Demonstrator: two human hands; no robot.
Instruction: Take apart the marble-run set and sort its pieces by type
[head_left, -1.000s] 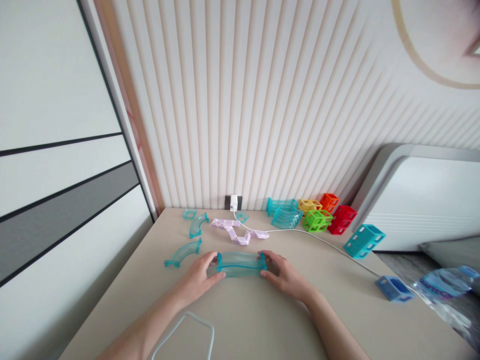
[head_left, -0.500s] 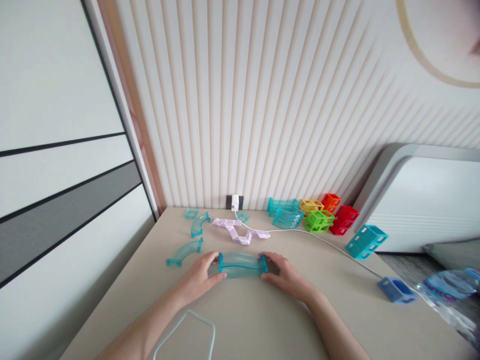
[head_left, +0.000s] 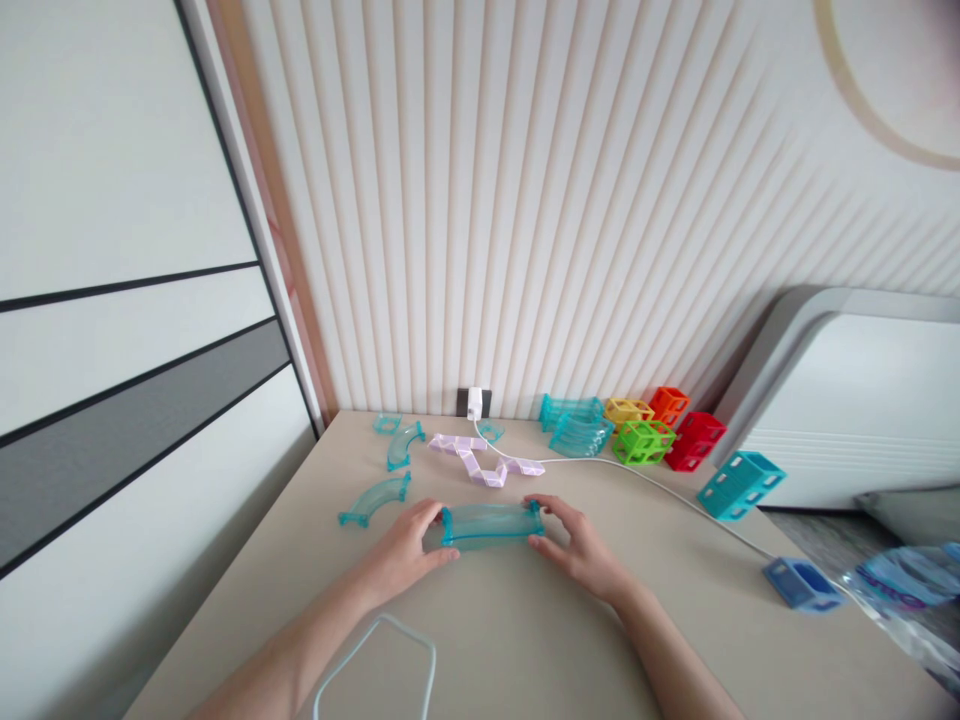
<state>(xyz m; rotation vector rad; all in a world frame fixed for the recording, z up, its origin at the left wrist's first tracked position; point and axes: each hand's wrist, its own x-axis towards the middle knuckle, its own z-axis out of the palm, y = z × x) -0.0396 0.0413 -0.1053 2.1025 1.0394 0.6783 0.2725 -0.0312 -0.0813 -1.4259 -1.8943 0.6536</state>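
A translucent teal straight track piece (head_left: 491, 522) is held crosswise between my two hands, low over the table. My left hand (head_left: 409, 548) has its fingers and thumb around the left end. At the right end, my right hand (head_left: 576, 545) grips with the fingers behind and the thumb in front. Left of them lie two curved teal track pieces, one nearer (head_left: 375, 498) and one farther (head_left: 406, 446). Behind the held piece rests a lilac folding snake toy (head_left: 487, 474). Whether the track touches the tabletop I cannot tell.
Colored blocks in green (head_left: 643, 442), red (head_left: 696, 441) and teal (head_left: 741, 485) stand right, with more teal tracks (head_left: 581, 437) beside them. A white cable (head_left: 660, 490) runs from a charger (head_left: 475, 403) past a blue block (head_left: 803, 584). A pale cord loop (head_left: 431, 660) lies in front.
The view has shifted slightly, moving everything a little to the right. The track piece has tilted a little in my hands, and the right fingers sit slightly differently at its end.
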